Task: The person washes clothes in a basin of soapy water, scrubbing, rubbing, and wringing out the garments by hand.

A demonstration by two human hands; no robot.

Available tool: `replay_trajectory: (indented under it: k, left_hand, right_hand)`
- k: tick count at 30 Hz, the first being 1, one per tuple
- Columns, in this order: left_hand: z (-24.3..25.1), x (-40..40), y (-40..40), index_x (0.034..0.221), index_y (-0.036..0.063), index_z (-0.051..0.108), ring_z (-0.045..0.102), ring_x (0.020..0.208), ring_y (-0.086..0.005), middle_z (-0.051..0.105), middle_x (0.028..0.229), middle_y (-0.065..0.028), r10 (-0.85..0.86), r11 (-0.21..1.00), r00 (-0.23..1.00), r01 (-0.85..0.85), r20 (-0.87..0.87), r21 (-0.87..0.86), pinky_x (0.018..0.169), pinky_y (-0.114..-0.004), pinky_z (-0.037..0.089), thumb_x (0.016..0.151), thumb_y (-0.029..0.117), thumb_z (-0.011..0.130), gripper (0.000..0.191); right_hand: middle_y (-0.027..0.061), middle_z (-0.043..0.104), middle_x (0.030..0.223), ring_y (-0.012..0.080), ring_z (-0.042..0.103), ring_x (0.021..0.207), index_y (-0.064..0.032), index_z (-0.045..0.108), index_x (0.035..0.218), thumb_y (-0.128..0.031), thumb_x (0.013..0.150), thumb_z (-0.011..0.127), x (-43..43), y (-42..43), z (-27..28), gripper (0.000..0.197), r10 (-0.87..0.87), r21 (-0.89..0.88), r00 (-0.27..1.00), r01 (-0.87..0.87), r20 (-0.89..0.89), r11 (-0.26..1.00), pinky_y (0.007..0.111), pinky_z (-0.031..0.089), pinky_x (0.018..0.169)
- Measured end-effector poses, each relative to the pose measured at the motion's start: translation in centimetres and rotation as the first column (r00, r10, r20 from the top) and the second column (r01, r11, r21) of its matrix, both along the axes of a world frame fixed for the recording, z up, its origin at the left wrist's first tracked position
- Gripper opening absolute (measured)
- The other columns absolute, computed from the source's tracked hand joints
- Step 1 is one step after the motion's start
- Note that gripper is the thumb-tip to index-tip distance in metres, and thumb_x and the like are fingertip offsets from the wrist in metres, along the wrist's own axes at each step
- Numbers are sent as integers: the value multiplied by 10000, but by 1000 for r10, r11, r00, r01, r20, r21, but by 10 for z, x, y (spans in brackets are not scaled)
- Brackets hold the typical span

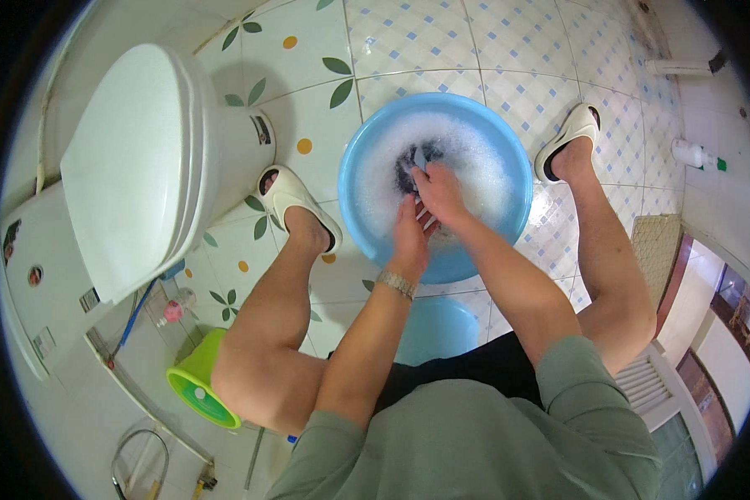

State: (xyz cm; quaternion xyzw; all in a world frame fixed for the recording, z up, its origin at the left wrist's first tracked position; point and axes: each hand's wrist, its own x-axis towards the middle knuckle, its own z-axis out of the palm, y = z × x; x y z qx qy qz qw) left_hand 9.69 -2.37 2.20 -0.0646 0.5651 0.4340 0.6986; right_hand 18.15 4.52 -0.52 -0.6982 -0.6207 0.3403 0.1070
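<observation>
A round light-blue plastic basin (345, 178) stands on the floor before me, holding white soapy foam (469, 147). Dark wet cloth (403, 169) shows through the foam near the middle, with a grey-blue patch at its top. My right hand (442, 192) is over the foam, its thumb and fingers closed at the edge of the cloth by that patch. Just below and to its left, my left hand (410, 234) is turned palm inward with fingers apart, and I see nothing in its grasp. A metal-banded wristwatch (397, 284) circles my left wrist.
A white toilet (137, 169) with its lid down stands at the left. Behind the basin, under me, is a second light-blue plastic vessel (440, 328). A green bucket (200, 381) lies tipped by my left knee. A white bottle (690, 154) is at the right wall.
</observation>
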Motion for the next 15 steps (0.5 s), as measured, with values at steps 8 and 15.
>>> replay_trajectory:
  k: [8,15]
  left_hand:
    - [37,11,3,1295,80,464,539,1045,-174,558,1188,-56,-103,992,984,112,-146,57,894,-336,446,1013,365,411,404]
    - [106,25,0,1242,25,500,555,980,-157,585,1100,-74,77,890,969,39,-235,454,843,-297,460,974,343,518,416]
  right_hand:
    - [152,552,715,354,560,663,4,577,775,-207,895,578,17,-31,118,243,-391,-282,703,273,-594,920,408,452,629]
    - [167,556,804,348,569,748,26,590,858,-187,862,580,32,-44,158,213,142,240,917,-52,-373,969,409,463,679]
